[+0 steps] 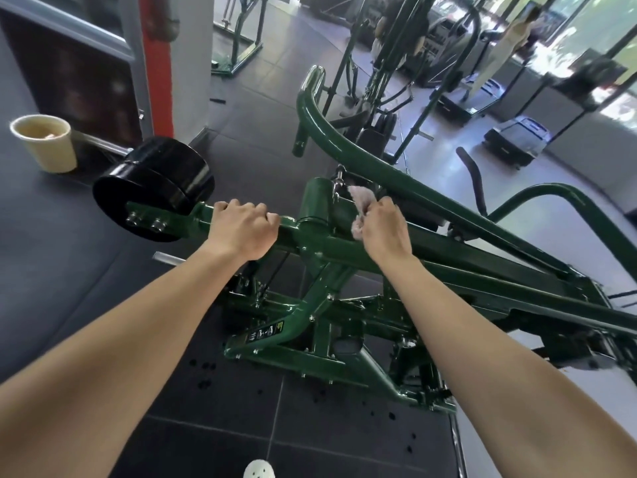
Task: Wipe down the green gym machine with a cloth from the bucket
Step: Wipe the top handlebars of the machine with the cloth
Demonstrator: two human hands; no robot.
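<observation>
right hand clutches cloth on the green frame

right hand (382, 232) curls tight round a crumpled pale pink cloth (356, 198), which pokes out past the knuckles and presses against the glossy dark green steel gym machine (465, 260) beside its central pivot. left hand (241, 232) wraps round the machine's crossbar, just beside the stacked black weight plates (155, 188). beyond that plate end stands a cream plastic bucket (51, 153). under the machine lies dark tiled rubber flooring (213, 426); behind it, more green equipment (241, 36) and bright windows (586, 25).
</observation>
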